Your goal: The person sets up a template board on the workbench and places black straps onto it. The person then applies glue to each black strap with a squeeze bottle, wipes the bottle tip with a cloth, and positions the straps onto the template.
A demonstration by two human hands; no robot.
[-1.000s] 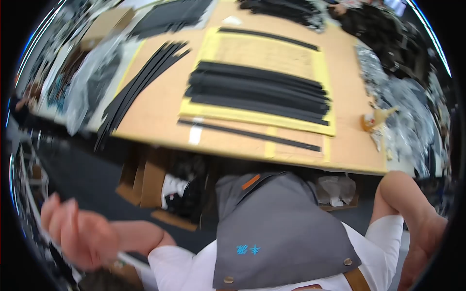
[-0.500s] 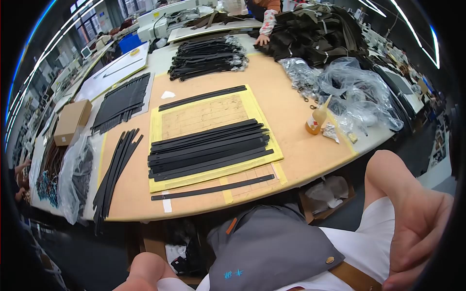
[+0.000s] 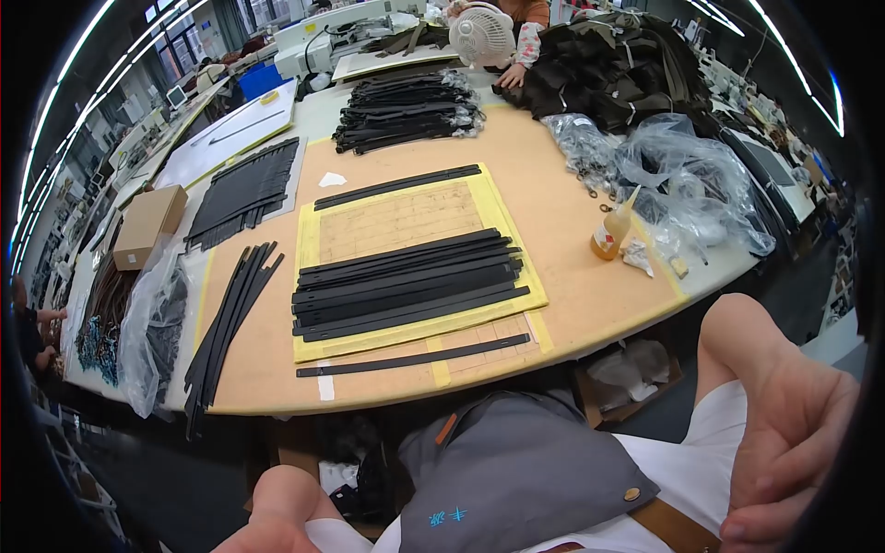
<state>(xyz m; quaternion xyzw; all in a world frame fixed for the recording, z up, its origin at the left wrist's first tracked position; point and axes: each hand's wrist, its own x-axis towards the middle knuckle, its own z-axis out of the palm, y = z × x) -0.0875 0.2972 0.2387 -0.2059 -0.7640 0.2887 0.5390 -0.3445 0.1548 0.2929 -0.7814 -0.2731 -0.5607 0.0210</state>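
My right hand (image 3: 793, 442) is at the right edge, off the table beside my white sleeve. Its fingers are loosely bent and apart, with nothing visible in them. At the bottom left only part of my left hand (image 3: 281, 511) shows; its fingers are cut off by the frame. A single black strap (image 3: 415, 357) lies along the front of the table, nearest to my hands. Behind it, a row of black straps (image 3: 410, 286) rests on a yellow-taped board (image 3: 396, 221). One more narrow bundle of black straps (image 3: 396, 188) lies along the board's far edge.
Loose black straps (image 3: 230, 323) fan out at left, near a cardboard box (image 3: 149, 226). A glue bottle (image 3: 608, 235) and plastic bags (image 3: 687, 184) are on the right. Bundled straps (image 3: 406, 111), a white fan (image 3: 481, 37) and a co-worker's hand (image 3: 512, 76) are at the back.
The view has shifted slightly, so the table appears a little further right. The white fan's head has come into view at the back. Both my hands stay in nearly the same place.
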